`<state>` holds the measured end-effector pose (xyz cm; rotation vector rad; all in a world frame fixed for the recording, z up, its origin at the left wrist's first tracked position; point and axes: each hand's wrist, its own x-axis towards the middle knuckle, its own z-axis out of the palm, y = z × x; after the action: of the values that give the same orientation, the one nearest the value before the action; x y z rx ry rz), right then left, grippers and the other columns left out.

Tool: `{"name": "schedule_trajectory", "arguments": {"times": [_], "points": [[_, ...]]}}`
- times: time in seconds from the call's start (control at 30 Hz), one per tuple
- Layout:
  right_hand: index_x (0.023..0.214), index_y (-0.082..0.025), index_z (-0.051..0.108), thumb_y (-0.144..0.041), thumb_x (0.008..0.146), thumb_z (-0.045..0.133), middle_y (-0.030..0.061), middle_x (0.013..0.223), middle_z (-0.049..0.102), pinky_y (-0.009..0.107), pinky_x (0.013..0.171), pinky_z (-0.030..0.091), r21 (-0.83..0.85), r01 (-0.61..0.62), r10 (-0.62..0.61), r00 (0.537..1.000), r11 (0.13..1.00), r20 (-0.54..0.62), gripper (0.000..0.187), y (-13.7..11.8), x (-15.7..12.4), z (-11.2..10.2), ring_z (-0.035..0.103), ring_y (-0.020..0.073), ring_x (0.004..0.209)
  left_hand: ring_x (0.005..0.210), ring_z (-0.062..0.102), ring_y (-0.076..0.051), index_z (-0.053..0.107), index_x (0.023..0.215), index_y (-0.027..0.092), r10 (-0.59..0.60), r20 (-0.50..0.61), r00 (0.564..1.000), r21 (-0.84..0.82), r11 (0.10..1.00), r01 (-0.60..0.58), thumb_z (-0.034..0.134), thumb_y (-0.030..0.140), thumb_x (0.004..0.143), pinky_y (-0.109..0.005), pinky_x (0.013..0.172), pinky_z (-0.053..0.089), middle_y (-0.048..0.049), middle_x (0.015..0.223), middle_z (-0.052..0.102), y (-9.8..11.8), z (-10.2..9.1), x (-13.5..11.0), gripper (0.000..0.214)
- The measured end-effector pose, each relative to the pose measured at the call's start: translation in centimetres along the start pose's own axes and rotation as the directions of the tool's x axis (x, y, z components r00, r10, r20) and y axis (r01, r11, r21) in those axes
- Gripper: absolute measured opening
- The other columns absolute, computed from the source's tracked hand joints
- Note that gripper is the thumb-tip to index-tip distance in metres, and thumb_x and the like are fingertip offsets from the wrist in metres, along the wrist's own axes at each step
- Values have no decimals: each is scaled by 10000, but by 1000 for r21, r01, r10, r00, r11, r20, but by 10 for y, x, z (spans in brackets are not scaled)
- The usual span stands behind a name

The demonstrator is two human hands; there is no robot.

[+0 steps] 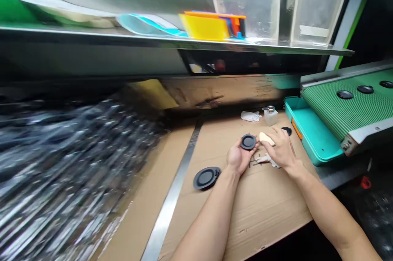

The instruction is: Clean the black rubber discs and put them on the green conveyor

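Observation:
My left hand (239, 156) holds a small round black lid (248, 141), flat face up, over the cardboard. Close beside it on the right, my right hand (281, 148) grips a cream-coloured block (265, 138) that looks like a sponge. The block and the lid appear slightly apart. A larger black lid (206, 178) lies left of my left wrist. Beneath and between my hands is a crumpled whitish cloth or glove (267, 160). Another black round part (286, 131) rests just beyond my right hand.
A teal tray (319, 146) sits under the end of a green conveyor belt (353, 105) carrying black round parts (345, 94). A small metal-topped bottle (270, 115) and white tissue (251, 116) stand behind my hands. Blurred plastic bags (76, 171) fill the left. A shelf (153, 40) runs overhead.

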<state>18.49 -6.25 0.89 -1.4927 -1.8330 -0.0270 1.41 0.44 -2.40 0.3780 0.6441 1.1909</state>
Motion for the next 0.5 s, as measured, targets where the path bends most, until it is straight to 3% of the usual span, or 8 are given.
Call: {"name": "schedule_trajectory", "arguments": {"times": [0.07, 0.13, 0.2, 0.27, 0.3, 0.33, 0.5], "points": [[1163, -221, 720, -327, 991, 539, 120, 1279, 653, 420, 1053, 485, 84, 44, -29, 984, 995, -174, 272, -7, -46, -27, 600, 240, 1186, 919, 703, -240, 647, 1102, 156, 28, 3, 1000, 8, 1000, -28, 347, 292, 1024, -362, 741, 571, -155, 1075, 721, 1, -1, -1, 339], [1093, -243, 720, -288, 983, 534, 96, 1097, 709, 423, 955, 541, 94, 4, 31, 930, 996, -366, 220, -7, -102, -55, 663, 230, 1051, 958, 695, -257, 662, 1079, 166, 57, -5, 998, 16, 998, -57, 344, 349, 1026, -365, 732, 571, -159, 1101, 718, 3, -1, 1, 370], [1012, -239, 708, -295, 978, 532, 91, 997, 710, 432, 866, 568, 55, -156, 159, 793, 986, -589, 188, 5, -157, -81, 684, 237, 950, 971, 692, -265, 669, 1057, 171, 64, -13, 998, 19, 998, -64, 340, 388, 1026, -358, 713, 568, -160, 1114, 716, 3, 1, 1, 395], [983, -202, 698, -336, 982, 539, 115, 994, 704, 410, 826, 571, 40, -390, 295, 622, 920, -725, 208, 32, -203, -106, 681, 232, 910, 942, 695, -260, 666, 1039, 164, 53, -8, 999, 14, 999, -53, 333, 394, 1026, -338, 680, 556, -158, 1102, 715, 0, 6, -3, 405], [961, -182, 697, -381, 975, 550, 125, 968, 701, 410, 833, 568, 17, -475, 318, 563, 880, -763, 248, 49, -221, -117, 678, 237, 902, 919, 697, -255, 662, 1040, 159, 43, 0, 999, 10, 999, -43, 327, 389, 1028, -327, 662, 547, -157, 1089, 714, -2, 9, -6, 406], [942, -167, 699, -439, 961, 562, 135, 950, 700, 418, 853, 562, -21, -548, 329, 532, 836, -780, 306, 68, -235, -126, 674, 246, 903, 895, 698, -250, 658, 1048, 153, 32, 11, 999, 6, 999, -32, 322, 384, 1030, -317, 645, 536, -156, 1075, 713, -4, 11, -8, 408], [1117, -124, 711, -610, 827, 628, 177, 1008, 673, 419, 695, 560, 16, -736, 491, 434, 676, -756, 572, 150, -267, -145, 656, 257, 747, 817, 684, -220, 630, 1175, 139, -10, 79, 997, -50, 999, 14, 285, 383, 1043, -284, 597, 493, -164, 1057, 702, -11, 17, -15, 443]]}}
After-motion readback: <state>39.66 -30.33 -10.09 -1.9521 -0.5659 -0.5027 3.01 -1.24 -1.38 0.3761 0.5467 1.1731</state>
